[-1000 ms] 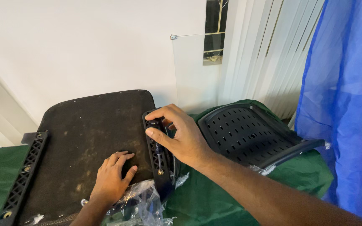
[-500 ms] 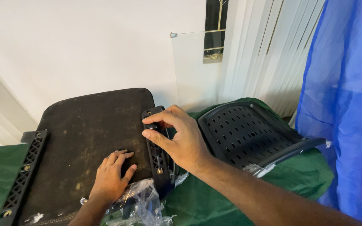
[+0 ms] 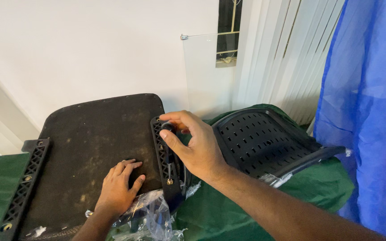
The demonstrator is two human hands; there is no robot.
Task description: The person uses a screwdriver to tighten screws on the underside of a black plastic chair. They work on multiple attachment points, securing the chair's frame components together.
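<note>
1. One upturned seat pan [image 3: 90,147], dark and dusty, is seen lying on a green cloth [image 3: 228,214]; it serves as the landmark for all positions below.
2. Two black ribbed brackets are counted on the seat pan: a right bracket [image 3: 164,167] along its right edge and a left bracket [image 3: 23,187] along its left edge. Brass-coloured bolt heads are visible on both.
3. One small black knob [image 3: 168,127] is found at the top end of the right bracket. It is pinched between thumb and fingers of the right hand [image 3: 193,147], which is curled around it.
4. The left hand [image 3: 119,187] is laid flat and released on the seat pan's lower middle, fingers spread, just left of the right bracket; nothing is grasped by it.
5. One perforated black backrest [image 3: 264,140] is seen to the right of the seat pan, close beside it.
6. One crumpled clear plastic wrap [image 3: 153,214] is noted at the seat pan's near edge, below the right bracket.
7. One blue sheet [image 3: 367,111] hangs well to the right of the seat pan.
8. Hidden or unclear: much of the knob is covered by the fingers; the seat pan's near edge is cut off by the frame; what lies under the plastic cannot be made out.
</note>
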